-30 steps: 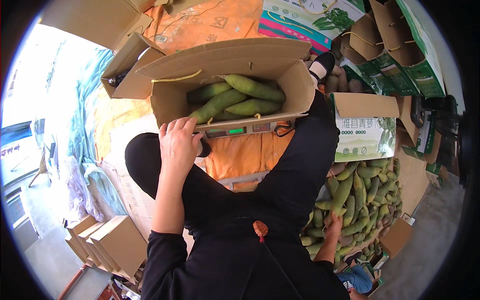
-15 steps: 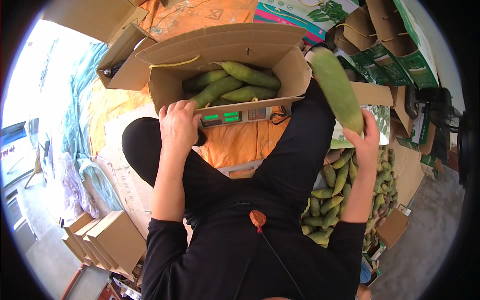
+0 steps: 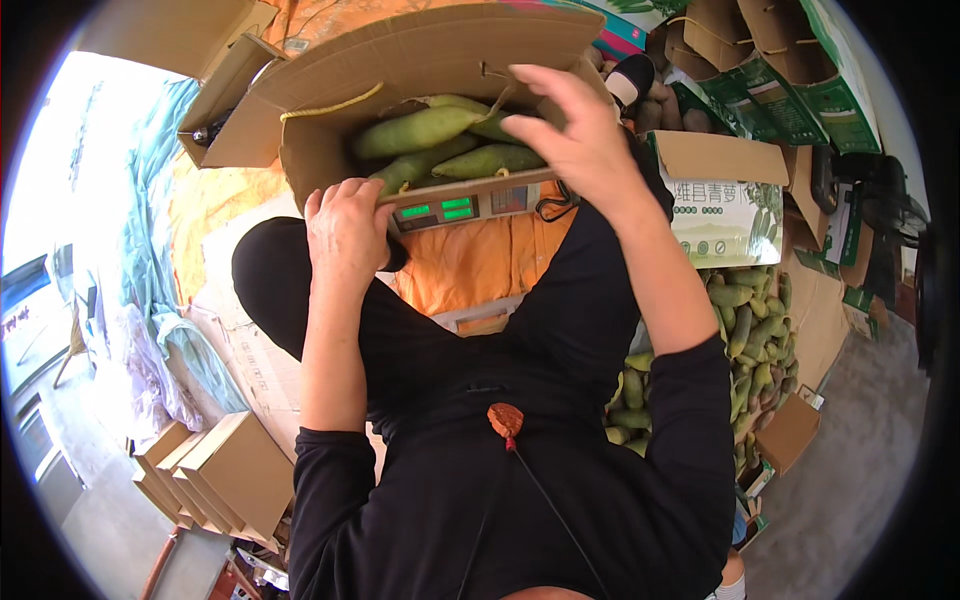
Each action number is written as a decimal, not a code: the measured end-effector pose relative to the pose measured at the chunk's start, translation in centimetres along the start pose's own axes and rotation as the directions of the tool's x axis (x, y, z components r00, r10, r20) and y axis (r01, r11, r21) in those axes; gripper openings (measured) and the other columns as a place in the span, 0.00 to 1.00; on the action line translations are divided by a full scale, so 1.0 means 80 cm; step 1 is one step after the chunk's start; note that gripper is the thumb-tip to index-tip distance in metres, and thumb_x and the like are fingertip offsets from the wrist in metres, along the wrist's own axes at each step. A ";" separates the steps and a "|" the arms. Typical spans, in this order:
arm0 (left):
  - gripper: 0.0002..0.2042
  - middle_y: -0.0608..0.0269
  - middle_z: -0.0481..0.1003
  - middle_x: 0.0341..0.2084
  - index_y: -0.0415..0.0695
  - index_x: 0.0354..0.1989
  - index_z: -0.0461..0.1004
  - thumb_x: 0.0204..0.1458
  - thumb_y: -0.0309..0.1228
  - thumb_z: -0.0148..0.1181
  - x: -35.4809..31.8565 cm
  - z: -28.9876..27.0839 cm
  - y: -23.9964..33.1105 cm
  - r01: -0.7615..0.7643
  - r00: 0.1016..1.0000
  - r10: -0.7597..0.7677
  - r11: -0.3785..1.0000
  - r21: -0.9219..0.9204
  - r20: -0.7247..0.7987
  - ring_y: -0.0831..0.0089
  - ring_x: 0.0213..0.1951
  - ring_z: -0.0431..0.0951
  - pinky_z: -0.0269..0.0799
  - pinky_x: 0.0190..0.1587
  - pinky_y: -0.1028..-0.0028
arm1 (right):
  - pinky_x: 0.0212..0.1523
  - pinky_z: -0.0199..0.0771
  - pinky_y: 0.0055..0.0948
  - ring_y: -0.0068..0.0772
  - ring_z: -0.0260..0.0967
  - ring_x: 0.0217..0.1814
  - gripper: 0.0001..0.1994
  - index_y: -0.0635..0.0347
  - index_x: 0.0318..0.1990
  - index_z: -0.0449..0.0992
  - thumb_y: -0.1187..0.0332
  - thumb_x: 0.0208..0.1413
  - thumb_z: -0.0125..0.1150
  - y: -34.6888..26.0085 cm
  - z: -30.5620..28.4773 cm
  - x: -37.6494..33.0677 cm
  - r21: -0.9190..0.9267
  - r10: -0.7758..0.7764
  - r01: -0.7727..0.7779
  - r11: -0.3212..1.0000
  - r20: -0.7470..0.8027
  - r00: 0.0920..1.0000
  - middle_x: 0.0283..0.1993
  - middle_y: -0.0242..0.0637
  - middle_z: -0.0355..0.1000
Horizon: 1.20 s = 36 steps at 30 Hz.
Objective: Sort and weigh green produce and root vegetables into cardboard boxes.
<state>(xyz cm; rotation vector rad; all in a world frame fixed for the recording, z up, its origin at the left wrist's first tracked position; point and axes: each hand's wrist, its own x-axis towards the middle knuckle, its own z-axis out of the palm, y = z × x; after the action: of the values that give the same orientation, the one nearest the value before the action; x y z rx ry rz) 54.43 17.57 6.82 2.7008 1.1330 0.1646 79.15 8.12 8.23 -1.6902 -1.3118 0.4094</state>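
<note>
An open cardboard box (image 3: pixel 440 55) stands in front of me with several long green radishes (image 3: pixel 490 160) inside. My left hand (image 3: pixel 345 225) grips the box's near rim at its left corner, fingers over the edge. Above the right side of the box, my right hand (image 3: pixel 580 140) is open, thumb and fingers apart, with nothing in it. One large green radish (image 3: pixel 415 132) lies on top of the others toward the back left. Under the box, a weighing scale (image 3: pixel 490 205) shows a lit green display at its front.
Beside my right leg lies a big pile of green radishes (image 3: pixel 755 330). Behind it stands a printed white carton (image 3: pixel 725 225). Green cartons (image 3: pixel 770 125) line the far right. Folded cardboard boxes (image 3: pixel 225 470) stand at the lower left, and an orange sheet (image 3: pixel 465 275) covers the floor.
My right hand has moved left from beside the box to over it and let go of its green radish. A large radish now lies on top inside. My left hand stays on the rim.
</note>
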 end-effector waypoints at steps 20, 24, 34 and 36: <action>0.14 0.61 0.75 0.38 0.43 0.40 0.75 0.45 0.33 0.61 0.007 0.008 0.011 -0.075 0.997 0.075 0.997 -0.016 -0.010 0.61 0.45 0.72 0.60 0.54 0.61 | 0.29 0.68 0.22 0.21 0.69 0.30 0.08 0.66 0.38 0.75 0.73 0.50 0.56 0.241 -0.037 -0.506 0.310 0.950 -0.903 0.297 -0.195 0.245 0.29 0.30 0.72; 0.13 0.60 0.75 0.38 0.43 0.40 0.75 0.46 0.33 0.60 0.004 0.003 0.010 -0.063 0.998 0.062 0.998 -0.019 -0.013 0.61 0.44 0.72 0.60 0.54 0.61 | 0.27 0.67 0.24 0.23 0.69 0.28 0.06 0.62 0.35 0.77 0.73 0.50 0.57 0.243 0.023 -0.567 0.517 0.976 -0.835 0.186 0.001 0.218 0.27 0.32 0.72; 0.13 0.57 0.75 0.37 0.43 0.40 0.75 0.46 0.34 0.60 0.011 0.011 0.015 -0.094 0.996 0.094 0.995 -0.024 -0.009 0.59 0.44 0.73 0.62 0.52 0.62 | 0.29 0.69 0.26 0.24 0.70 0.29 0.07 0.63 0.33 0.77 0.70 0.50 0.57 0.295 0.080 -0.686 0.583 0.953 -0.775 0.245 0.001 0.302 0.27 0.34 0.74; 0.13 0.57 0.75 0.38 0.43 0.40 0.76 0.46 0.33 0.60 0.006 0.007 0.004 -0.076 0.997 0.076 0.997 -0.032 -0.018 0.58 0.44 0.73 0.63 0.51 0.63 | 0.30 0.69 0.26 0.24 0.70 0.29 0.07 0.63 0.33 0.77 0.70 0.50 0.57 0.306 0.091 -0.682 0.585 0.950 -0.767 0.264 -0.021 0.311 0.27 0.35 0.74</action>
<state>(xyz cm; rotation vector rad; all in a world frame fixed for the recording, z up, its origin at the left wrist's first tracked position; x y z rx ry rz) 55.05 17.60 6.32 2.7198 1.0232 0.2160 67.62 -37.05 -29.97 -1.7797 0.2340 0.9202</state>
